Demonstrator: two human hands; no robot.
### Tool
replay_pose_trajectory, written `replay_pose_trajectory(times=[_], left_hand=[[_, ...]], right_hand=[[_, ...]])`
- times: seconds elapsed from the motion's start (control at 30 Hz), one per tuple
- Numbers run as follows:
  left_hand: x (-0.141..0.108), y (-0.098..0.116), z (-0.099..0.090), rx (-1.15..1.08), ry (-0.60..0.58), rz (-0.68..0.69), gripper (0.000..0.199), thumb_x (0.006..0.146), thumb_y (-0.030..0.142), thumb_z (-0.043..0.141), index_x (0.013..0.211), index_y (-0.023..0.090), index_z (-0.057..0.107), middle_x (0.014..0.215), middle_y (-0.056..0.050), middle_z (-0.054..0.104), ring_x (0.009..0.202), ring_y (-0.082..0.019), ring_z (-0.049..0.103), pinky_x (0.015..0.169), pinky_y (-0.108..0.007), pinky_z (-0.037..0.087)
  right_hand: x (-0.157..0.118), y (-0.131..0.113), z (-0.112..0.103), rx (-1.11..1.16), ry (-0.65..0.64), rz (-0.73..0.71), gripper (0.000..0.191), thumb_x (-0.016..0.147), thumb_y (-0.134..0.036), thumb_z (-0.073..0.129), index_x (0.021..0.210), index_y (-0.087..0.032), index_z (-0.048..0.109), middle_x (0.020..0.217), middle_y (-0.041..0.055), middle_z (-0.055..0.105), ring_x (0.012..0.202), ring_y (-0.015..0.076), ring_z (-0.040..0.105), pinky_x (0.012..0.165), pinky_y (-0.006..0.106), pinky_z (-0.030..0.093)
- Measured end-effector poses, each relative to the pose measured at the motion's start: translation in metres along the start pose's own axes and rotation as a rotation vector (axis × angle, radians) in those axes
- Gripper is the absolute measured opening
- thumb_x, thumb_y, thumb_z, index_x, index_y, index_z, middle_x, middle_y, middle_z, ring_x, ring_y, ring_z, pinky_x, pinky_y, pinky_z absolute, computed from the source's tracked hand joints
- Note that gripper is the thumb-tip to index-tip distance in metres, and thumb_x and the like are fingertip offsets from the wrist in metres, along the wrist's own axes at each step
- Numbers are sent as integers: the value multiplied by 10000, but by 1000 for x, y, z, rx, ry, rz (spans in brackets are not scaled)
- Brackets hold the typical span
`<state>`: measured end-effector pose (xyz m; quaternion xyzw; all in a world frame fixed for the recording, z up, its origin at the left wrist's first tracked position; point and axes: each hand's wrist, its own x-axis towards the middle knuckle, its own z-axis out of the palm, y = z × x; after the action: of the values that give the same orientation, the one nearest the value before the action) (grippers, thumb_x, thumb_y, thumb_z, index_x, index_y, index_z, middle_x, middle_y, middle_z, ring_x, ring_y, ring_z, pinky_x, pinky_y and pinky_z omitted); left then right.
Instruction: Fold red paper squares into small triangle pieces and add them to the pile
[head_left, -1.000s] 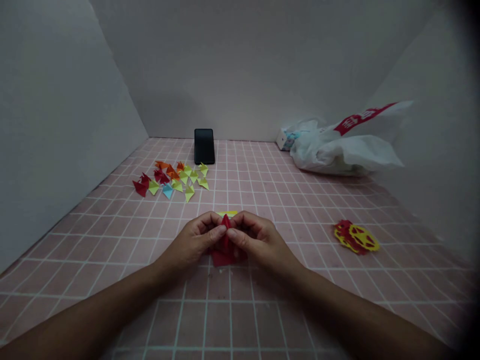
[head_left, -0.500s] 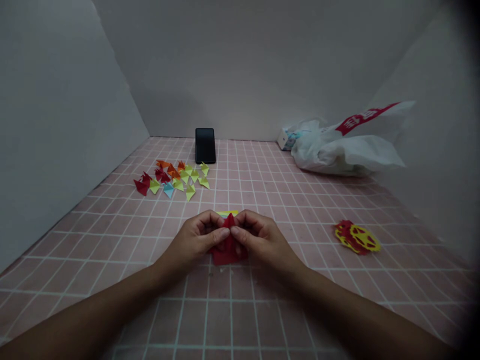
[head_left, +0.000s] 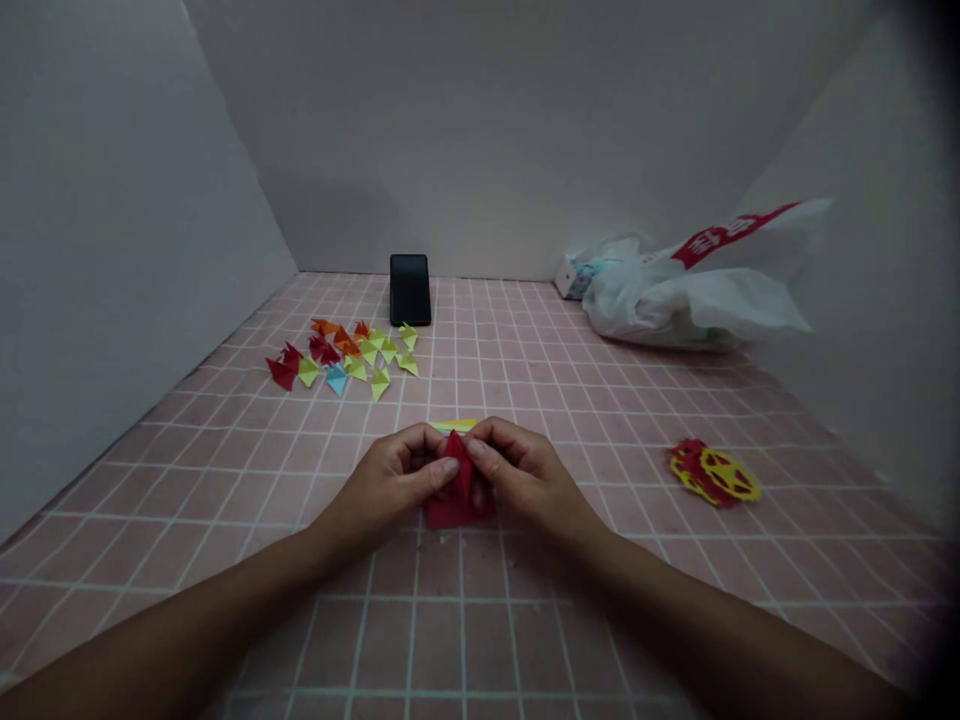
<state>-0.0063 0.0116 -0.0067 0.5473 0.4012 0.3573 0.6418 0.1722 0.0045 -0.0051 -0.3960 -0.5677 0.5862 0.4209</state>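
Between my hands a piece of red origami paper (head_left: 460, 478), folded to a point at its top, is held upright. My left hand (head_left: 405, 468) pinches its left side, thumb in front and fingers behind. From the other side my right hand (head_left: 514, 468) grips the right edge near the upper part, its fingers curled and partly hidden. Flat red paper (head_left: 450, 515) shows below the folded piece; whether it is a separate sheet I cannot tell. Just behind the hands lie yellow and pale sheets of paper (head_left: 454, 425), mostly covered.
Several small folded paper figures (head_left: 345, 350) in red, orange, yellow and blue lie at the far left. A black phone (head_left: 410, 290) leans behind them. At the back right are a white plastic bag (head_left: 675, 305) and a small box (head_left: 571, 278). Red and yellow cut-out discs (head_left: 716, 475) lie right.
My right thumb has shifted slightly up and right, off the front middle of the red paper. The paper's tip has moved a little left and down. My left hand stays nearly still.
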Motion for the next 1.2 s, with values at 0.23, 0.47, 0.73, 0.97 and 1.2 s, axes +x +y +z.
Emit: replay_pose_trajectory(times=[0.23, 0.47, 0.73, 0.97, 1.2], left_hand=[[-1, 1, -2, 134, -56, 34, 127, 817, 275, 674, 827, 155, 638, 864, -16, 626, 808, -150, 578, 741, -272, 459], [-2, 2, 1, 28, 35, 53, 169, 869, 328, 649, 856, 166, 602, 765, 31, 583, 677, -96, 526, 645, -218, 435], [0, 6, 0, 120, 48, 88, 133, 849, 288, 642, 817, 159, 632, 742, 26, 594, 673, -104, 526, 642, -225, 432], [-3, 9, 0, 132, 44, 80, 123, 839, 284, 650, 823, 162, 648, 748, 21, 617, 680, -111, 555, 654, -228, 449], [-2, 5, -1, 81, -27, 12, 155, 838, 309, 663, 815, 157, 646, 725, 8, 644, 672, -121, 575, 664, -244, 463]], right_hand=[[1, -3, -1, -12, 32, -30, 117, 833, -257, 618, 761, -169, 589, 731, -18, 543, 647, 101, 473, 576, 235, 379], [0, -3, 0, -20, 10, 2, 133, 848, -269, 595, 753, -181, 562, 653, -39, 520, 576, 99, 446, 533, 235, 355], [0, -3, 0, -6, 16, -7, 104, 836, -241, 600, 761, -175, 571, 688, -35, 521, 598, 93, 440, 535, 229, 345], [0, 1, -1, -24, 7, -10, 131, 870, -237, 581, 755, -179, 558, 660, -40, 513, 579, 90, 442, 533, 230, 343], [-1, 1, -2, -64, -8, -11, 185, 901, -280, 571, 748, -177, 559, 646, -31, 525, 576, 97, 462, 541, 237, 354]])
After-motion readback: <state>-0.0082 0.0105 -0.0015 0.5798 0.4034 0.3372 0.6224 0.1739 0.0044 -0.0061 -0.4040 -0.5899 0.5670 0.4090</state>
